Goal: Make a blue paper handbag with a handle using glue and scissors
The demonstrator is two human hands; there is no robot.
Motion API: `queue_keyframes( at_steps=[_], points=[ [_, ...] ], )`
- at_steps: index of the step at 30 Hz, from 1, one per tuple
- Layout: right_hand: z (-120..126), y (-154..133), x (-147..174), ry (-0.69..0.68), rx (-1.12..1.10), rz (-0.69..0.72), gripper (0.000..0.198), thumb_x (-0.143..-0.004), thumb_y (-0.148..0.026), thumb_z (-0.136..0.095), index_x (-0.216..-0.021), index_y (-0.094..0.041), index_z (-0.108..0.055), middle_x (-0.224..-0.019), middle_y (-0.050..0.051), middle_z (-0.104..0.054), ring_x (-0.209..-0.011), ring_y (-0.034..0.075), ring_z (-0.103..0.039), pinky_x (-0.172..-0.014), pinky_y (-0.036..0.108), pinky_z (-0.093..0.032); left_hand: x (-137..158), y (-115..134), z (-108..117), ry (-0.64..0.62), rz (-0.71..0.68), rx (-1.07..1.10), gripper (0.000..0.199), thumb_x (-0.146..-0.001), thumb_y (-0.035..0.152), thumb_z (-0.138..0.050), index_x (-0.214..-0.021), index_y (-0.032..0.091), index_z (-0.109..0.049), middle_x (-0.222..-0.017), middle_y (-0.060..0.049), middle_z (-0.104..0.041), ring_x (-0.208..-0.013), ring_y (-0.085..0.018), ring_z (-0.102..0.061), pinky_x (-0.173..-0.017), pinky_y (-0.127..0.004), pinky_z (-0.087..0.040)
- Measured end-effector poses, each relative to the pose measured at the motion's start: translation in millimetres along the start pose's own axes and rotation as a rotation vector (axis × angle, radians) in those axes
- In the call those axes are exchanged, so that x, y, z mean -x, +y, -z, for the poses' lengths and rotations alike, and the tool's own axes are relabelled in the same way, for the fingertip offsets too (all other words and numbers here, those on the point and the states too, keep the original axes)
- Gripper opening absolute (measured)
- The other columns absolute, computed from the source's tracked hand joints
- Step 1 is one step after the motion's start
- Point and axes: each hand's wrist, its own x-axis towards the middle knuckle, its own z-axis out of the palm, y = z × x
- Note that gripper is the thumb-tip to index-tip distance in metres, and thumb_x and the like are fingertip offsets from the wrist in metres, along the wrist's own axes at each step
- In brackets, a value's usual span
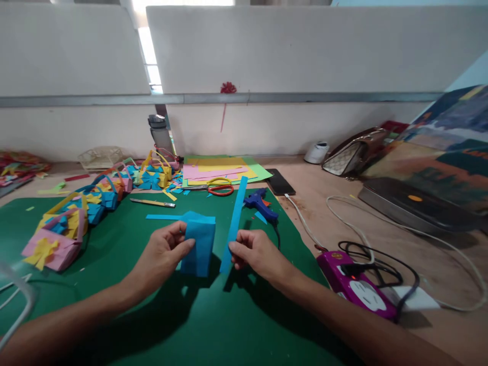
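Between the thumb and fingers of my left hand (162, 254) is a folded blue paper piece (200, 244), shaped like a small bag and held upright above the green mat (152, 325). My right hand (253, 251) pinches a long blue paper strip (237, 213) near its lower part; the strip leans up and to the right. The two blue pieces are close but apart. Another blue strip (162, 217) shows just left of the folded piece; whether it joins it I cannot tell. A blue glue gun (262, 204) lies beyond my right hand.
Several finished paper baskets (57, 244) stand along the left. Scissors (219, 187), a box cutter (152, 203) and coloured paper sheets (221, 170) lie at the back. On the right are a phone (280, 182), a purple power strip (358, 284) and loose cables.
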Motion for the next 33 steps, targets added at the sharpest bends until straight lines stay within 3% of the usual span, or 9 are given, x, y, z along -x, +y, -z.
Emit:
queue_keyframes(
  at_steps=[6,8,10,13,17,22,25,30,33],
  points=[
    [-6,10,-10,-0.045,0.207,0.004,0.026,-0.078,-0.022,-0.048,-0.052,-0.019,-0.045,-0.049,-0.002,-0.055,-0.042,0.009,-0.051,-0.044,0.021,-0.036,0,-10,6,0.023,0.026,0.12,0.022,-0.073,0.034,-0.061,-0.086,0.016,-0.056,-0.075,0.0,-0.061,-0.063,-0.012,-0.055,-0.057,-0.022,-0.047],
    [-2,4,-13,-0.024,0.424,0.052,0.032,-0.082,-0.029,-0.049,-0.052,-0.018,-0.05,-0.052,0.0,-0.058,-0.047,0.011,-0.054,-0.047,0.022,-0.035,1,-16,5,0.007,0.034,0.183,0.023,-0.075,0.033,-0.061,-0.091,0.017,-0.055,-0.076,0.001,-0.062,-0.065,-0.011,-0.056,-0.059,-0.021,-0.048],
    [7,-5,-17,0.05,0.827,0.122,0.034,-0.087,-0.035,-0.047,-0.06,-0.017,-0.057,-0.063,0.004,-0.065,-0.059,0.014,-0.059,-0.053,0.024,-0.035,1,-22,5,0.018,0.038,0.23,0.023,-0.076,0.032,-0.061,-0.093,0.017,-0.055,-0.076,0.001,-0.062,-0.064,-0.01,-0.056,-0.059,-0.02,-0.048],
    [19,-17,-23,0.158,1.071,0.089,0.025,-0.088,-0.033,-0.048,-0.078,-0.016,-0.064,-0.081,0.011,-0.069,-0.077,0.022,-0.063,-0.059,0.027,-0.036,1,-24,9,0.055,0.029,0.279,0.024,-0.075,0.03,-0.063,-0.093,0.016,-0.056,-0.072,0.002,-0.062,-0.06,-0.008,-0.055,-0.056,-0.018,-0.047],
    [15,-15,-25,0.141,1.163,0.037,0.02,-0.086,-0.027,-0.05,-0.082,-0.015,-0.065,-0.082,0.013,-0.069,-0.081,0.026,-0.064,-0.06,0.029,-0.036,1,-22,13,0.092,0.014,0.344,0.026,-0.072,0.027,-0.067,-0.093,0.016,-0.056,-0.068,0.003,-0.062,-0.057,-0.007,-0.055,-0.053,-0.016,-0.048],
    [-6,-6,-26,0.026,1.176,0.053,0.025,-0.087,-0.035,-0.048,-0.083,-0.017,-0.064,-0.083,0.011,-0.07,-0.082,0.026,-0.064,-0.062,0.03,-0.039,-3,-20,13,0.143,0.099,0.43,0.039,-0.066,0.028,-0.071,-0.097,0.018,-0.05,-0.066,0.005,-0.062,-0.051,-0.009,-0.057,-0.047,-0.019,-0.049],
    [-12,-9,-34,0.039,1.179,0.059,0.031,-0.088,-0.039,-0.045,-0.101,-0.015,-0.059,-0.094,0.013,-0.068,-0.09,0.027,-0.063,-0.067,0.033,-0.041,-5,-21,13,0.168,0.096,0.415,0.052,-0.065,0.03,-0.071,-0.109,0.018,-0.046,-0.071,0.003,-0.064,-0.051,-0.011,-0.058,-0.047,-0.023,-0.051],
    [-19,-16,-46,0.011,1.193,0.085,0.058,-0.079,-0.041,-0.058,-0.126,-0.012,-0.04,-0.111,0.017,-0.06,-0.1,0.03,-0.058,-0.073,0.035,-0.042,-7,-23,15,0.187,-0.003,0.319,0.072,-0.068,0.031,-0.069,-0.131,0.024,-0.035,-0.065,0.006,-0.058,-0.046,-0.007,-0.05,-0.043,-0.015,-0.04],
    [-23,-16,-49,-0.039,1.193,0.103,0.069,-0.077,-0.031,-0.06,-0.135,-0.014,-0.027,-0.117,0.017,-0.057,-0.105,0.028,-0.055,-0.077,0.035,-0.041,-9,-23,17,0.217,-0.008,0.265,0.055,-0.066,0.031,-0.07,-0.117,0.018,-0.054,-0.067,0.003,-0.058,-0.049,-0.006,-0.046,-0.044,-0.015,-0.036]
  ],
)
